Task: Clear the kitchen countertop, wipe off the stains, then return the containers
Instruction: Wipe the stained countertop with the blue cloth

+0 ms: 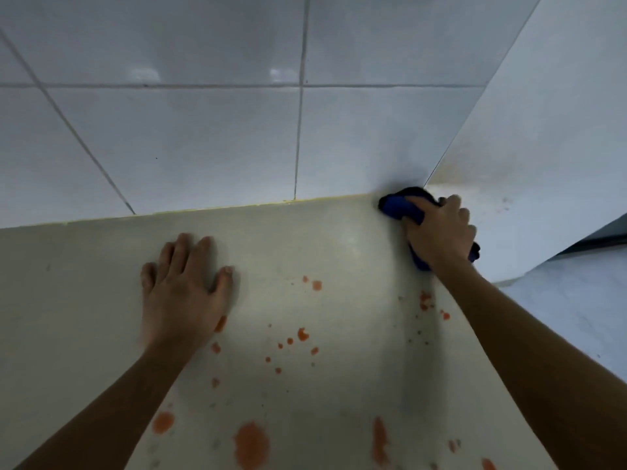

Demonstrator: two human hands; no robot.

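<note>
One left hand lies flat on the pale worktop, its grip spread, fingers straight and palm down, holding nothing and partly covering one orange spot at its heel. Behind it runs the white tiled wall. Toward the middle are the orange stains: three big blotches at the near end, a fourth cut off by the bottom of the view, and a scatter of smaller spots and faint grey specks too blurred to count. Further right, one dark blue cloth sits bunched in the back corner, where worktop, tiles and a plain white side wall meet. The right hand covers most of it, its grip curled over the cloth and pressing it down — only crumpled ends show on either side of the hand. The side wall looks smudged low down.
</note>
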